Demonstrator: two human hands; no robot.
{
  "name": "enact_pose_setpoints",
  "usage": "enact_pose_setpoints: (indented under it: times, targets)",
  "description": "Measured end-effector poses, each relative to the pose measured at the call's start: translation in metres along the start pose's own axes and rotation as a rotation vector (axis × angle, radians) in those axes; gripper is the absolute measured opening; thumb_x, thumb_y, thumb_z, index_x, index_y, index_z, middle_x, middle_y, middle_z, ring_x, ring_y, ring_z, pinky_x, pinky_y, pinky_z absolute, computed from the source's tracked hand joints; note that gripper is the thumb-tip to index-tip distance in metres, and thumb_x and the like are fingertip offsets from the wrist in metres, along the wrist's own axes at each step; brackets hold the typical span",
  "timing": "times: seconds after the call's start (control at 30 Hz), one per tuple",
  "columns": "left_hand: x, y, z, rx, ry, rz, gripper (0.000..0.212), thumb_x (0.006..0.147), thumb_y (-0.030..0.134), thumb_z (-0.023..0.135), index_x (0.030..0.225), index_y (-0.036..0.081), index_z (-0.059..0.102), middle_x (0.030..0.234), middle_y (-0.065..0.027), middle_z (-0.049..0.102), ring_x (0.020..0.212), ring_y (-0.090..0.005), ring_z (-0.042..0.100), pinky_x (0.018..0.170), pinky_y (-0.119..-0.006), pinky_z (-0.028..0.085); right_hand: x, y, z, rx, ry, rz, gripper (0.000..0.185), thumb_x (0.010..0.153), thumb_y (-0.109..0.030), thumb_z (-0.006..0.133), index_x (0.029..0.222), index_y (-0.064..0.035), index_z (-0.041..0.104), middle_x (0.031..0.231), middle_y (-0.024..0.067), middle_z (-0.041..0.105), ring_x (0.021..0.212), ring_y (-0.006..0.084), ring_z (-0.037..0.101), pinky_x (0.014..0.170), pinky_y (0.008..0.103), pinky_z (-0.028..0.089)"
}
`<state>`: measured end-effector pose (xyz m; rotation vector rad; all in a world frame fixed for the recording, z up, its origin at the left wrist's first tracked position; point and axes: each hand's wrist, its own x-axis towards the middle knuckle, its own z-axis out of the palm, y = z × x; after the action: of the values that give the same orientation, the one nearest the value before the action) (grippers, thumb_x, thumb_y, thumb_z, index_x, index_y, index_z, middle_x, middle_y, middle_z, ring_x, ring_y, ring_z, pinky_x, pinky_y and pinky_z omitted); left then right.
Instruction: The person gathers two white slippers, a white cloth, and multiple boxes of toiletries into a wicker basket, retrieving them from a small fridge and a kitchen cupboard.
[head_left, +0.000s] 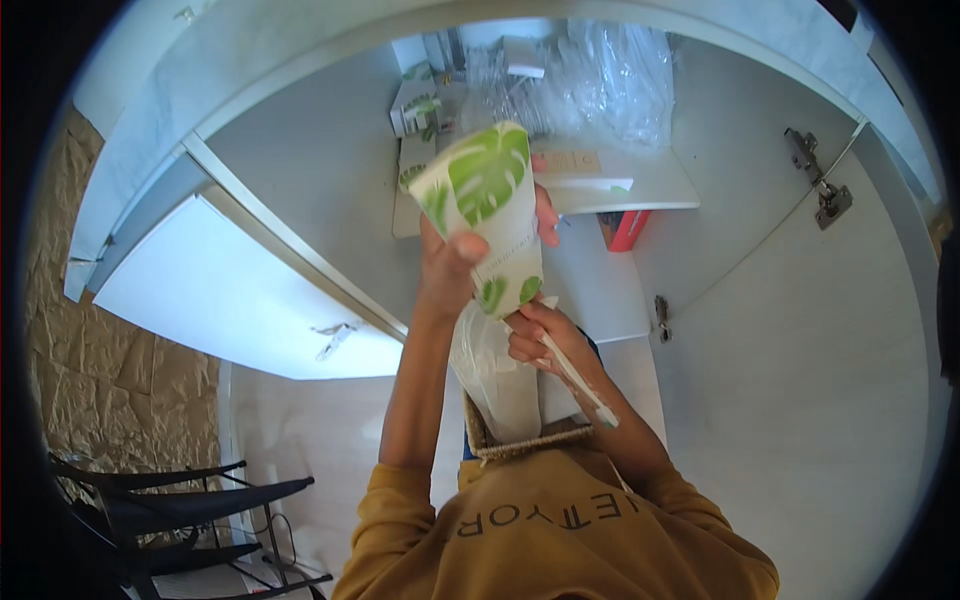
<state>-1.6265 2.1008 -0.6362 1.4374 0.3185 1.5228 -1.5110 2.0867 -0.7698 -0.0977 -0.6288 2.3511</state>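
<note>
A white cardboard box printed with green leaves (491, 217) is held up at the centre. My left hand (457, 262) grips its left side, with the thumb on the front and fingertips showing past the right edge. Against the box's lower end, my right hand (551, 334) is closed around a slim white toothbrush (577, 375), which slants down to the right along the forearm. Beneath the hands, a clear plastic bag with pale contents (502, 390) stands in a woven basket (525, 448) by my lap.
An open cabinet holds clear plastic packets (622, 82) and leaf-print boxes (416, 105) on its upper shelf (660, 187). A red box (628, 229) is below. Cabinet doors stand open at left (247, 300) and right (780, 322). A black folding rack (195, 502) is at lower left.
</note>
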Motion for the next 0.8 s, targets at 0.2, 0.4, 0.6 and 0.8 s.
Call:
enact_pose_setpoints:
  times: [0.2, 0.4, 0.6, 0.8]
  targets:
    - [-0.014, -0.005, -0.001, -0.091, -0.024, -0.110, 0.082, 0.061, 0.064, 0.068, 0.106, 0.001, 0.042, 0.077, -0.0122, 0.056, 0.065, -0.0211, 0.060, 0.058, -0.031, 0.051, -0.019, 0.005, 0.010, 0.114, -0.060, 0.207, 0.022, 0.092, -0.029, 0.043, 0.079, -0.0110, 0.045, 0.050, -0.0057, 0.035, 0.033, 0.0046, 0.031, 0.037, 0.0210, 0.023]
    - [-0.057, 0.002, -0.026, -0.231, -0.069, -0.163, 0.070, 0.063, 0.046, 0.074, 0.110, 0.006, 0.042, 0.081, -0.0104, 0.056, 0.075, -0.0252, 0.059, 0.072, -0.039, 0.050, -0.039, 0.011, 0.016, -0.079, -0.198, 0.276, 0.018, 0.088, -0.025, 0.049, 0.086, -0.0078, 0.051, 0.049, -0.0066, 0.037, 0.033, 0.0037, 0.034, 0.036, 0.0193, 0.023]
    - [-0.092, 0.054, -0.004, -0.259, 0.357, 0.239, 0.077, 0.063, 0.029, 0.077, 0.126, 0.008, 0.038, 0.091, -0.0079, 0.058, 0.088, -0.0265, 0.057, 0.086, -0.045, 0.043, -0.048, 0.018, 0.039, -0.309, 0.181, 0.231, 0.009, 0.077, -0.009, 0.058, 0.077, -0.0045, 0.050, 0.048, -0.0031, 0.038, 0.036, 0.0057, 0.033, 0.037, 0.0209, 0.024]
    - [-0.078, 0.047, -0.019, -0.005, 0.444, 0.151, 0.041, 0.064, 0.032, 0.074, 0.093, 0.008, 0.059, 0.093, -0.0036, 0.054, 0.090, -0.0201, 0.050, 0.084, -0.034, 0.037, -0.040, 0.063, 0.006, 0.084, -0.049, 0.440, 0.007, 0.073, -0.008, 0.057, 0.076, -0.0020, 0.054, 0.047, 0.0002, 0.039, 0.037, 0.0085, 0.036, 0.034, 0.0227, 0.025]
